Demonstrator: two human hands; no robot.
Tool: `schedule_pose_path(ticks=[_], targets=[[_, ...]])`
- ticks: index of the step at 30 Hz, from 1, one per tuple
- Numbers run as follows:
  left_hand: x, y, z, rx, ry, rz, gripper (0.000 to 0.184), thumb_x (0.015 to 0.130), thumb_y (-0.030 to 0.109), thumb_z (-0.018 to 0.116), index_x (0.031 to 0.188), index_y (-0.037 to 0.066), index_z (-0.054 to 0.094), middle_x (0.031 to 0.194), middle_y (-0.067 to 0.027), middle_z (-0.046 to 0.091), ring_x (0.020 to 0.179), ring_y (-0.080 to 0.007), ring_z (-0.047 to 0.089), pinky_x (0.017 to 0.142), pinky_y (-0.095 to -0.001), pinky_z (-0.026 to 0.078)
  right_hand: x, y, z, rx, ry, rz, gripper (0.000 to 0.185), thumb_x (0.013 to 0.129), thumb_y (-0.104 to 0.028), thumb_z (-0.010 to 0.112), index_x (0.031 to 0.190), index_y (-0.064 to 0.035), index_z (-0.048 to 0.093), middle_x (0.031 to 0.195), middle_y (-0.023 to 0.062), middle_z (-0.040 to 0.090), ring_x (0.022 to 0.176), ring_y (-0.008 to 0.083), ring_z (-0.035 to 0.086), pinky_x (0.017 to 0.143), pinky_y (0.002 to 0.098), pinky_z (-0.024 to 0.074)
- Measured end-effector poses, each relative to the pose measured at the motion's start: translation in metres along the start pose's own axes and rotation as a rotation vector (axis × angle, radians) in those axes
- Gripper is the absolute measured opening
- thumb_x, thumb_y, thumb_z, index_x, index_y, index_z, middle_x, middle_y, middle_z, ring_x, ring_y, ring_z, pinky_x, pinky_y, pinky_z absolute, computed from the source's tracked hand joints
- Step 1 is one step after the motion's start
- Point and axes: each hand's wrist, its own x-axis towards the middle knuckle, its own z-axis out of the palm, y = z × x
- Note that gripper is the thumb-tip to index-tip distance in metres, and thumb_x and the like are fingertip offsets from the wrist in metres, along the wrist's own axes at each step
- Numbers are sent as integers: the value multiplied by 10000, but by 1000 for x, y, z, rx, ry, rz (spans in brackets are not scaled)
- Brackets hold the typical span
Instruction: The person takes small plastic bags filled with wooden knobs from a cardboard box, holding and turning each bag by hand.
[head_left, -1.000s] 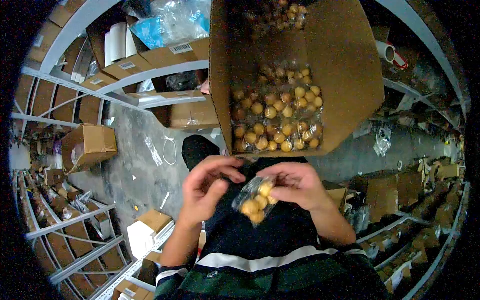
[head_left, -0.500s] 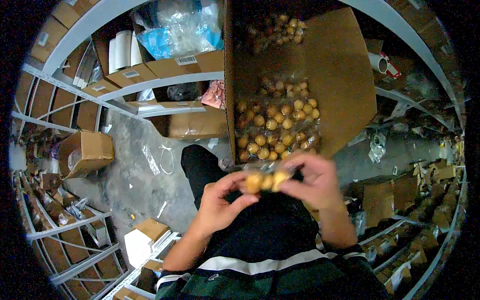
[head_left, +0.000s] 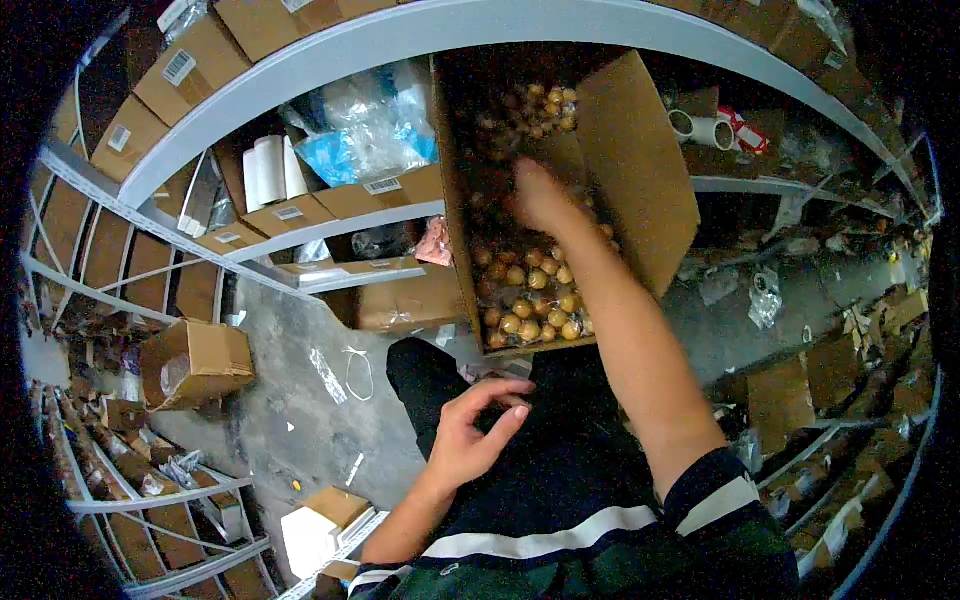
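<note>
A deep cardboard box (head_left: 640, 170) stands open in front of me. Inside it lie yellow-brown balls (head_left: 535, 305) in clear plastic bags, with more balls (head_left: 552, 105) toward its far end. My right hand (head_left: 545, 200) reaches into the middle of the box; its fingers are lost in shadow and blur, so what they touch is hidden. Over my dark trousers, just short of the box's near edge, my left hand (head_left: 478, 432) is held with thumb and fingers apart and nothing between them.
Metal shelving (head_left: 400, 60) curves around the box and holds cartons. To the left are white rolls (head_left: 268, 170), a plastic-wrapped blue and clear bundle (head_left: 370, 130) and a pink packet (head_left: 434, 242). An open carton (head_left: 215, 360) and a white strap loop (head_left: 358, 375) are on the floor.
Both hands held a small clear bag of balls at the box's near edge. Now my right hand is deep in the box, and my left hand has let go of the bag. The view has shifted.
</note>
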Motion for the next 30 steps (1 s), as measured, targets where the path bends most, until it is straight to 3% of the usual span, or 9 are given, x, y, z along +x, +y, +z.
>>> schedule_pose_path(ticks=[5, 8, 11, 15, 20, 25, 27, 29, 30], targets=[[-11, -15, -5, -36, 36, -26, 222, 803, 54, 619, 1021, 13, 601, 916, -77, 635, 792, -131, 605, 731, -261, 471, 29, 47, 38, -91, -184, -30, 390, 720, -57, 582, 1093, 31, 510, 1123, 224, 537, 1051, 359, 513, 871, 421, 433], [-13, -16, -5, -52, 50, -43, 221, 802, 58, 623, 1017, 14, 604, 902, -75, 631, 778, -130, 600, 724, -258, 468, 57, 106, 86, -500, 14, -337, 355, 777, -110, 537, 1105, 22, 506, 1140, 231, 524, 1081, 349, 490, 907, 413, 408], [-12, -14, -3, -35, 32, -43, 221, 801, 61, 624, 1016, 15, 606, 897, -79, 628, 776, -132, 595, 725, -258, 466, 51, 100, 88, 306, -21, 54, 400, 764, -104, 543, 1149, -7, 497, 1189, 220, 495, 1107, 352, 472, 916, 410, 401], [-11, -8, -6, 83, -15, -12, 227, 800, 69, 624, 1021, 19, 604, 916, -90, 623, 791, -140, 595, 733, -260, 462, 21, -4, -17, -182, -277, 115, 493, 734, -73, 579, 1209, -18, 463, 1269, 215, 433, 1152, 350, 441, 938, 400, 392], [-11, -9, -5, 53, 18, -5, 226, 798, 74, 627, 1018, 22, 606, 921, -90, 626, 796, -144, 597, 736, -259, 460, 44, 0, -9, -117, 384, -203, 460, 724, 10, 546, 1180, 0, 481, 1323, 234, 372, 1134, 339, 465, 948, 394, 400], [-9, -5, -2, 141, 9, 33, 224, 792, 77, 634, 1008, 25, 609, 914, -87, 630, 795, -144, 599, 733, -256, 460, 98, 52, 68, -308, 354, -97, 375, 802, -54, 458, 1172, -49, 519, 1342, 215, 365, 1195, 346, 412, 980, 402, 366], [-12, -11, -1, 99, 74, 31, 224, 789, 79, 639, 1004, 25, 610, 923, -88, 630, 794, -145, 600, 733, -255, 461, 98, 60, 73, -582, 186, -217, 385, 801, -87, 464, 1182, -81, 517, 1352, 199, 361, 1215, 342, 392, 989, 441, 343], [-12, -10, -2, 88, 60, -5, 224, 788, 79, 639, 1004, 25, 610, 929, -90, 631, 795, -147, 600, 734, -257, 463, 66, 9, 57, 86, 551, 235, 411, 784, -126, 497, 1195, -104, 502, 1317, 180, 412, 1207, 328, 395, 996, 467, 321], [-12, -9, -1, 75, 57, -44, 224, 788, 79, 640, 1003, 25, 611, 935, -92, 632, 795, -149, 601, 735, -258, 466, 65, 10, 51, -299, 314, 47, 430, 783, -130, 509, 1212, -111, 485, 1267, 170, 456, 1190, 329, 407, 989, 476, 323]])
